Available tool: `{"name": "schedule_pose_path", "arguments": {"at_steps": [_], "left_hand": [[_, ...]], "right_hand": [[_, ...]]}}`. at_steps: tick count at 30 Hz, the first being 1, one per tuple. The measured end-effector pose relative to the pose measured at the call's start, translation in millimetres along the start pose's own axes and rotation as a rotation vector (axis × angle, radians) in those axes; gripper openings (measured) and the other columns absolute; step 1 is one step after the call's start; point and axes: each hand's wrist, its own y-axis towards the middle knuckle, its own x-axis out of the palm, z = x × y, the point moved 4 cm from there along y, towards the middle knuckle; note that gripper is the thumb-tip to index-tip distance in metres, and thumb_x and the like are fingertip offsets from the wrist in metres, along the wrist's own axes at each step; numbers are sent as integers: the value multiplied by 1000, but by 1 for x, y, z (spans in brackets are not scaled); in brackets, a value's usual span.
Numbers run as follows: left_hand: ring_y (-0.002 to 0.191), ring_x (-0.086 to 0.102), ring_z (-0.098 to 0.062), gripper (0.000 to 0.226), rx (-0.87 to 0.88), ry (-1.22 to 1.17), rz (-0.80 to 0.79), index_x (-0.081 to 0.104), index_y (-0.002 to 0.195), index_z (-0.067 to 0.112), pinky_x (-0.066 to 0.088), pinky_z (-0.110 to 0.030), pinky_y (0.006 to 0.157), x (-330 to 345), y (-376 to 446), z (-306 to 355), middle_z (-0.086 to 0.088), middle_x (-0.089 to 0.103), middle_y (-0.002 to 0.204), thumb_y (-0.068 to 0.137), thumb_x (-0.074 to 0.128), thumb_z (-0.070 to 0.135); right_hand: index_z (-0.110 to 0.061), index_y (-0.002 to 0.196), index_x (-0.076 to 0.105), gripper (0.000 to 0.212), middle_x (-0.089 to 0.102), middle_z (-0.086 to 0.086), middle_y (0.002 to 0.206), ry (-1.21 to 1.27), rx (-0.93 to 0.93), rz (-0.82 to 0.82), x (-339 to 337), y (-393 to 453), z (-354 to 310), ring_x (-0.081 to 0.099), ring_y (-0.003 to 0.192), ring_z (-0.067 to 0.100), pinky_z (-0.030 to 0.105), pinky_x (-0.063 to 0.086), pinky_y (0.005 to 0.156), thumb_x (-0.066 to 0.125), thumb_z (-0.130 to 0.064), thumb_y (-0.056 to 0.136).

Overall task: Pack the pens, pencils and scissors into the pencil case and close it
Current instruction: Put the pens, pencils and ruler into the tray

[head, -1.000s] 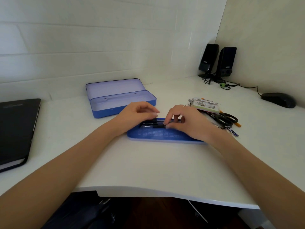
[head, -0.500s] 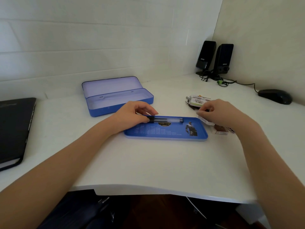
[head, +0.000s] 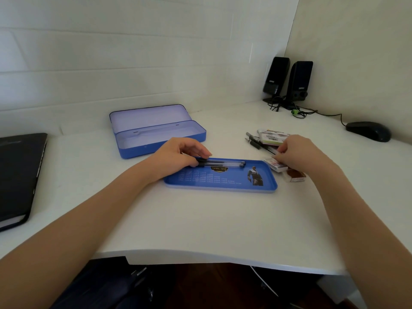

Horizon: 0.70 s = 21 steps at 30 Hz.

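Observation:
A blue tin pencil case stands open at the back, its lid up and nothing visible inside. Its flat blue inner tray lies nearer me on the desk. Clear pens with black caps rest along the tray's far edge. My left hand presses its fingertips on their capped ends. My right hand is over the pile of stationery to the right of the tray, fingers pinched on a thin item I cannot identify. Scissors are hidden.
A black notebook lies at the left edge. Two black speakers with cables stand in the back corner, a black mouse to their right. Small eraser boxes sit beside the tray. The desk's front edge curves near me.
My right hand left the pens on the tray and moved right to the stationery pile, where it now pinches something. My left hand stayed on the pens' capped ends.

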Motion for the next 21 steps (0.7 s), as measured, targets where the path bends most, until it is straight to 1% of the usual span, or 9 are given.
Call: {"name": "schedule_pose_path", "arguments": {"at_steps": [3,6,8,11,14,16,17,20,21], "left_hand": [[87,64,1,44,-3,-8,1,69,83,29,42,-3,70,0,0,-1,10,72,91,77,56,-13],[85,64,3,45,-1,-20,6,69,82,30,44,-5,71,0,1,-3,9,72,90,77,56,-13],[84,65,3,44,0,-23,9,69,82,29,44,-5,70,-1,1,-3,9,72,90,78,56,-13],[87,64,-2,43,-2,-19,3,69,84,28,44,-6,70,0,1,-2,9,71,89,78,56,-12],[87,63,-6,38,-21,-107,54,68,85,24,46,-14,76,-1,0,-1,5,71,91,81,52,-10],[86,63,-7,32,-61,-197,139,69,83,22,46,-19,78,-6,1,-2,4,72,90,82,48,-3],[84,64,-8,31,-84,-243,171,69,82,21,45,-22,78,-9,2,-4,4,73,89,81,46,0],[79,64,-9,31,-129,-353,189,69,81,18,45,-24,74,-13,4,-5,2,73,87,83,42,4],[78,64,-9,30,-132,-342,175,69,81,18,45,-24,74,-12,3,-4,1,72,88,85,42,5]], "right_hand": [[-4,90,71,18,59,6,66,15,1,-36,0,-3,-2,53,57,16,27,45,53,60,-18,86],[-5,89,71,16,69,13,81,33,-40,61,-4,-11,-7,67,70,27,37,57,66,61,-17,85],[-9,90,71,17,70,11,86,69,-80,139,-6,-16,-11,68,76,29,42,59,73,60,-22,88],[-14,95,71,16,69,4,88,203,-170,239,-13,-21,-19,65,81,22,38,57,77,60,-24,88],[-20,90,71,7,70,-3,80,457,-279,106,-17,-31,-32,66,75,12,22,53,67,65,-23,86],[-24,87,72,5,69,-12,79,476,-403,-46,-12,-41,-45,61,71,-3,11,44,63,69,-26,84],[-27,87,74,6,68,-15,79,440,-466,-90,-9,-45,-51,59,70,-6,9,42,63,70,-28,82],[-29,84,76,11,64,-9,80,382,-584,-148,-1,-53,-61,50,68,9,17,40,65,73,-35,76],[-27,84,77,11,62,-8,77,381,-618,-170,2,-55,-65,45,63,8,16,38,62,75,-33,75]]}}
